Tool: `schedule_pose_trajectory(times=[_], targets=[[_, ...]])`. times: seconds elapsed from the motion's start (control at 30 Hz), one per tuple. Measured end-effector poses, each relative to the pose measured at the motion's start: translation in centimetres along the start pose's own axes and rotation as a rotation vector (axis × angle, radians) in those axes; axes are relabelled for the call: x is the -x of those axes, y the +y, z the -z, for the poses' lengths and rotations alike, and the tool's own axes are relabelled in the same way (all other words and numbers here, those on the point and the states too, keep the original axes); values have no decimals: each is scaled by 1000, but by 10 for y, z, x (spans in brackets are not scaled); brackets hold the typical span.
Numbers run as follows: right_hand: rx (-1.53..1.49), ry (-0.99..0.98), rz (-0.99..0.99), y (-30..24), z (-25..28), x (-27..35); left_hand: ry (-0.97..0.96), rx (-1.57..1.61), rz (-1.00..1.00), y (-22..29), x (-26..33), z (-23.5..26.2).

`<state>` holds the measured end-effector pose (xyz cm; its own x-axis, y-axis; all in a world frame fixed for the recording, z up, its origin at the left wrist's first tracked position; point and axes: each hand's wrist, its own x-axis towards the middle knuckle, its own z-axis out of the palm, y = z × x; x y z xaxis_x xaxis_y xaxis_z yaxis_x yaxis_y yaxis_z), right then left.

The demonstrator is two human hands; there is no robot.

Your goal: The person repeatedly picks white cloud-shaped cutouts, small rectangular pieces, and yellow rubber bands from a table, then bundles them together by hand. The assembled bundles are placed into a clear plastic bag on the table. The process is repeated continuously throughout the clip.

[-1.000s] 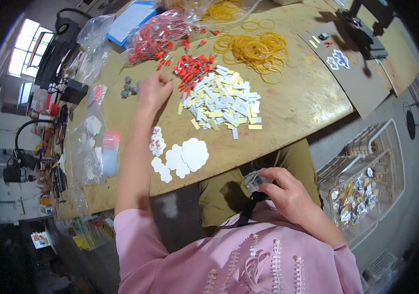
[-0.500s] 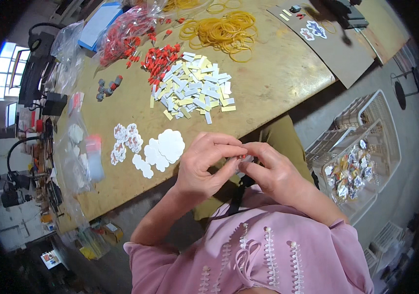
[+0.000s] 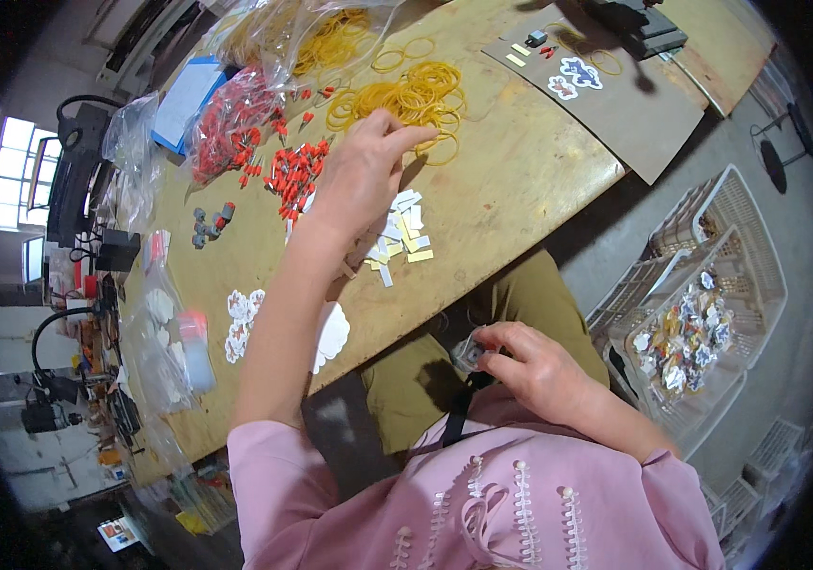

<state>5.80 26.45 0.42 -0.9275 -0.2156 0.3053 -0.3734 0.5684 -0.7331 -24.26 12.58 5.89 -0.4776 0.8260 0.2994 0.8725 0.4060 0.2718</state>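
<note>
Parted from my right hand (image 3: 544, 369), my left hand (image 3: 363, 171) is now at the edge of the yellow rubber bands (image 3: 408, 92) on the desk (image 3: 520, 180); whether its grip has one, I cannot tell. Overlapped loops could snag together. Brushing the paper strips (image 3: 420, 255) could scatter them. The right grip pinches a clear packet (image 3: 466, 354); loosely held, it might slip.

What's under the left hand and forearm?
White and yellow strips and a white scalloped cutout show right of the forearm; yellow rubber bands lie past the left hand. What both cover is hidden.
</note>
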Motion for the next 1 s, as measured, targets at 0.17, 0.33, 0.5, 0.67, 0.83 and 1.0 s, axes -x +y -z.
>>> schedule_pose_trajectory(times=[0.17, 0.33, 0.5, 0.67, 0.83, 1.0], targets=[[-16, 4, -30, 7, 3, 8, -123, -168, -39, -11, -32, -7], [-19, 6, -48, 12, 8, 10, -178, -101, -14, -30, -40, -6], [-25, -7, -36, 15, 5, 8, -7, 467, 318, -53, -42, -4], [-8, -8, -31, 16, 3, 7, 126, 1097, 539, -61, -45, 20], [-36, -23, -55, 13, 2, 8, 25, 1434, 676, -57, -29, 33], [-19, -44, -40, 13, 0, 6, -180, 1664, 743, -28, 18, 34]])
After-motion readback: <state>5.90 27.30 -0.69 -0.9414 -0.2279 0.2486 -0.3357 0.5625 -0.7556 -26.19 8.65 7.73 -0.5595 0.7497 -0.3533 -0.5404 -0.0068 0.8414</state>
